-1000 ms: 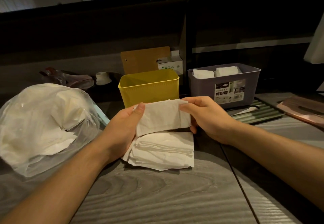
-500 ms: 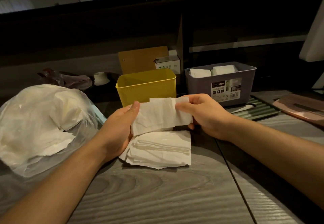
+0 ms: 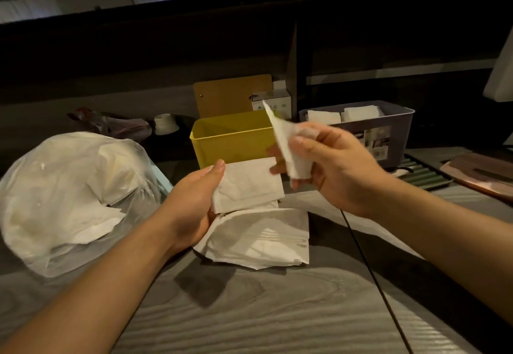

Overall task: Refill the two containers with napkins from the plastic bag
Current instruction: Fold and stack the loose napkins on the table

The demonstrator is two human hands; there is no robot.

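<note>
My left hand (image 3: 191,201) holds a small stack of folded white napkins (image 3: 249,184) just above a loose pile of napkins (image 3: 263,240) on the table. My right hand (image 3: 330,167) pinches a single napkin (image 3: 286,143), lifted and blurred, in front of the yellow container (image 3: 233,138). The yellow container's visible inside holds nothing. The grey container (image 3: 388,131) at the right back holds two stacks of napkins. The clear plastic bag (image 3: 69,195) with more napkins lies at the left.
A cardboard piece (image 3: 230,93) and a small white box (image 3: 272,101) stand behind the yellow container. A green ridged tray (image 3: 424,170) and a brown board (image 3: 483,173) lie at the right. A dark wrapper (image 3: 111,123) and a white roll (image 3: 165,123) sit behind the bag.
My right hand has pulled one napkin off the stack held by my left hand and lifted it up to the right. The left hand stays in place.
</note>
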